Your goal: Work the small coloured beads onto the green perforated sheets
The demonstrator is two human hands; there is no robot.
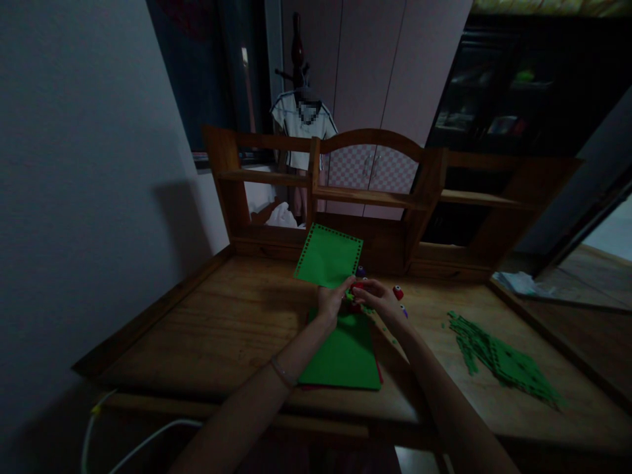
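My left hand (332, 299) pinches the near edge of a green paper sheet (328, 255) with small holes punched along its borders, holding it up tilted over the desk. My right hand (376, 295) is closed around a small red punch (359, 285) at the sheet's near right corner. Below both hands a stack of green sheets (345, 355) lies flat on the wooden desk (217, 329), with a red sheet peeking out underneath.
More small punches, one red (397, 292) and one purple (361, 270), sit by my right hand. A pile of punched green strips (498, 359) lies on the right. A wooden shelf unit (375, 197) stands at the desk's back. A white cable (138, 441) hangs at the front left.
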